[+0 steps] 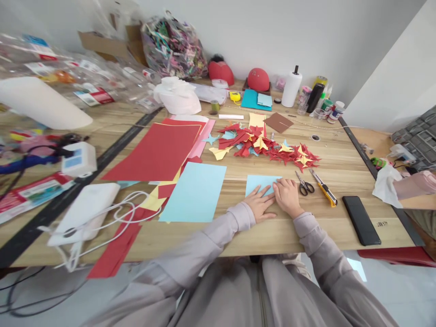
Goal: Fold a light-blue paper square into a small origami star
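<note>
The left grip (261, 203) lies flat with fingers spread, on the small blue sheet (255, 182), right of the frame's lower centre. The right grip (286, 195), with curled fingers, touches its right side; whether it pinches, I cannot tell. Scissors (303, 183) lie just beside at right. Wood of the surface (329, 227) separates this sheet from the large blue sheet (194, 193) at left, and continues to the front edge.

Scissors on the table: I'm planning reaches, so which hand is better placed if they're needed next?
Probably the right hand: it rests at the small blue sheet, nearest the scissors; the left hand is farther away, with the right in between.
</note>
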A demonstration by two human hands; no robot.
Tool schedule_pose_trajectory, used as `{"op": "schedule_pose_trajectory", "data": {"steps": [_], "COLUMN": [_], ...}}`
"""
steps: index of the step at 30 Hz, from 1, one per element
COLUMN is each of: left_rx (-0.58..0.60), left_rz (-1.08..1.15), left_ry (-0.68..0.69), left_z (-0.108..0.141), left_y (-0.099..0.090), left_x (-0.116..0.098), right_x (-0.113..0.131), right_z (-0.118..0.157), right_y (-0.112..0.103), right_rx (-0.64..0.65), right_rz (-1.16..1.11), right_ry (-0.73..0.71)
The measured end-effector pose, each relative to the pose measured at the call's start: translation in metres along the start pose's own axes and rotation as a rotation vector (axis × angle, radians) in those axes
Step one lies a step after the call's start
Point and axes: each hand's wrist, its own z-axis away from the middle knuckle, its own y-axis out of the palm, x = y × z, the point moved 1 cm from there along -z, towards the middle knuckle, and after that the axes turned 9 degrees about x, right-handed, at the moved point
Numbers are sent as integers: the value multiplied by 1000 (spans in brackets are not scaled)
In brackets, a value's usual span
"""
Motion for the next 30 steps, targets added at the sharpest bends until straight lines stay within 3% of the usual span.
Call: {"op": "schedule_pose_trajectory", "data": {"steps": [7,18,30], "left_rx": [-15,-37,-36], "left_rz": [13,15,37], "left_ry": [-3,-163,-118], "left_z": [0,-11,-6], "left_y": [-5,-2,-3], "left_x": [-6,-33,-26], "right_x": [1,0,1], "right_z": [1,0,2], "right_y": [0,1,-1], "right_rx": [-6,8,-9], "right_rz": [4,6,16], "right_ry": [-2,2,17]}}
